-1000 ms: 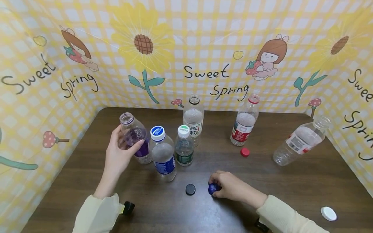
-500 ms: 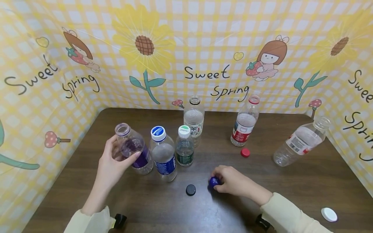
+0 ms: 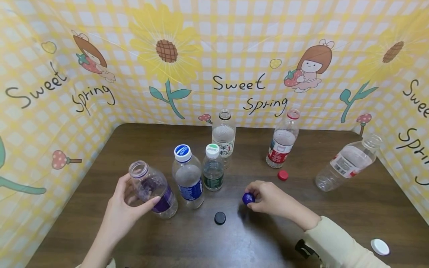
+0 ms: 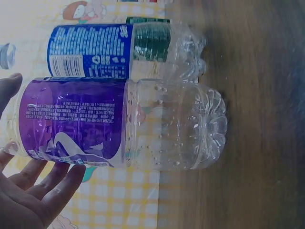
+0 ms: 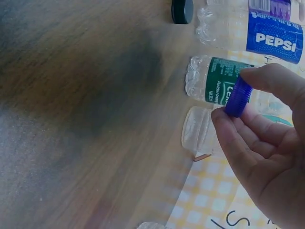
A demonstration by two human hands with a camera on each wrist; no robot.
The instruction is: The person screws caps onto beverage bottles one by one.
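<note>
My left hand (image 3: 122, 210) grips an uncapped clear plastic bottle (image 3: 163, 199) with a purple label, thumb on the near side and fingers round the far side. In the left wrist view the same bottle (image 4: 171, 126) shows droplets inside and a ridged base over the table. Between thumb and fingers, my right hand (image 3: 269, 199) pinches a blue-purple bottle cap (image 3: 248, 198) held above the tabletop. The right wrist view shows the ribbed side of this cap (image 5: 238, 98). Just right of the purple-labelled bottle stands a capped Pepsi bottle (image 3: 190, 186).
A small green-labelled bottle (image 3: 213, 175) with a white cap stands beside the Pepsi bottle. Uncapped bottles stand behind, among them a red-labelled one (image 3: 279, 150); another bottle (image 3: 346, 165) is at right. Loose caps lie about: black (image 3: 220, 218), red (image 3: 283, 175), white (image 3: 380, 246).
My left hand has drawn the purple-labelled bottle toward me and slightly left. My right hand has lifted the blue-purple cap from the table and moved it slightly away from me.
</note>
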